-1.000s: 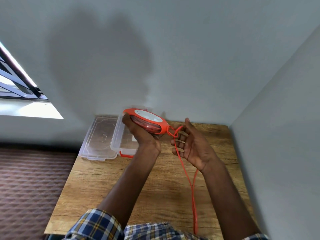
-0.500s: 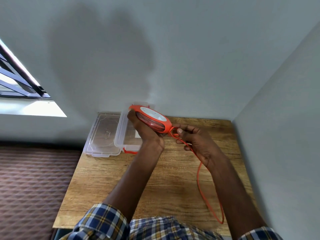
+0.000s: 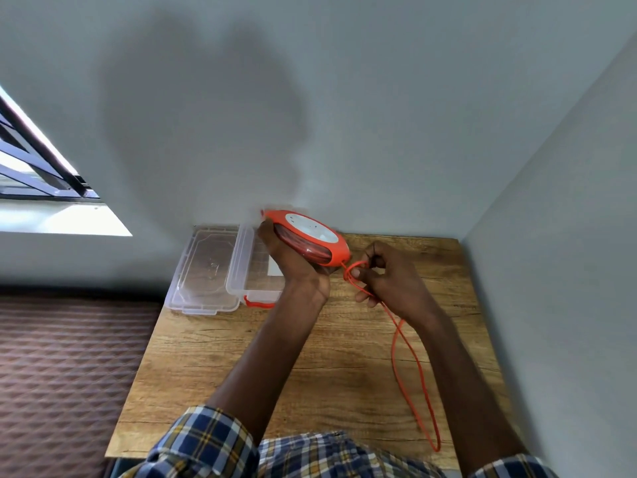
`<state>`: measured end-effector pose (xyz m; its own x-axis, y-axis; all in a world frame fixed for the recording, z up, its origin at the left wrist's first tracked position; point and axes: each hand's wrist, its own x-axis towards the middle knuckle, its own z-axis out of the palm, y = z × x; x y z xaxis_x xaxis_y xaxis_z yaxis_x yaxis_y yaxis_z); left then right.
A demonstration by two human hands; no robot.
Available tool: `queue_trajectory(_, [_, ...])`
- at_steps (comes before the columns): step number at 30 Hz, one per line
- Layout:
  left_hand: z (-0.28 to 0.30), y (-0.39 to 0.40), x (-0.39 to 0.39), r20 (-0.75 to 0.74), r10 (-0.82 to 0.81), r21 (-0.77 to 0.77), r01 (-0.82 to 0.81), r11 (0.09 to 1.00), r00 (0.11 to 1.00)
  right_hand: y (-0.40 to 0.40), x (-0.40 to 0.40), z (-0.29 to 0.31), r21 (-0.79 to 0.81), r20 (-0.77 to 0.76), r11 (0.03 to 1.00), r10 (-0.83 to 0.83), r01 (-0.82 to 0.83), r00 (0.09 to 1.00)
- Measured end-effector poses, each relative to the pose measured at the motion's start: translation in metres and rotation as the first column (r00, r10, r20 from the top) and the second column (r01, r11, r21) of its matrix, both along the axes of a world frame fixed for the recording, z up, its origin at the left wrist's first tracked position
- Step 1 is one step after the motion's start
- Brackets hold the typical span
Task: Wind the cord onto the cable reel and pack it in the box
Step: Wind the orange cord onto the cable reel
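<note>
At the far left of the wood-grain table (image 3: 220,367) we see the clear plastic box (image 3: 256,270) lying open, its lid (image 3: 203,270) flat beside it. Our left hand (image 3: 293,267) grasps the smooth orange oval cable reel (image 3: 310,238) above the box's right edge, long axis running from upper left to lower right. At the reel's lower end our right hand (image 3: 389,277) curls its fingers (image 3: 365,260) around the thin orange cord (image 3: 410,367), which trails toward us in a long narrow loop across the table.

Blue-yellow plaid shirt sleeves (image 3: 206,439)
</note>
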<state>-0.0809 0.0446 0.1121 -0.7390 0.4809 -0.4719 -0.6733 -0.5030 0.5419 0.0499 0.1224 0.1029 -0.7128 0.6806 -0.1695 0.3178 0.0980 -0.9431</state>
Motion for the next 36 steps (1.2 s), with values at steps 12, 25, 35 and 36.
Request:
queue_trajectory(12, [-0.005,-0.016,-0.035,0.065,0.112,0.131,-0.120,0.984,0.992,0.031,0.027,-0.015,0.374,0.159,0.861,-0.426,0.345,0.891])
queue_trajectory(25, [-0.004,-0.009,-0.026,-0.106,0.020,0.058,-0.014,0.998,0.994,-0.027,-0.021,0.001,0.174,-0.075,0.970,0.185,-0.170,0.980])
queue_trajectory(35, [-0.017,-0.056,-0.086,0.067,0.185,0.263,-0.196,0.945,0.981,0.046,0.049,0.011,-0.468,-0.347,0.859,-0.395,0.208,0.851])
queue_trajectory(36, [-0.018,-0.056,-0.085,0.058,0.180,0.252,-0.189,0.949,0.982,0.046,0.049,0.011,-0.442,-0.331,0.869,-0.389,0.223,0.860])
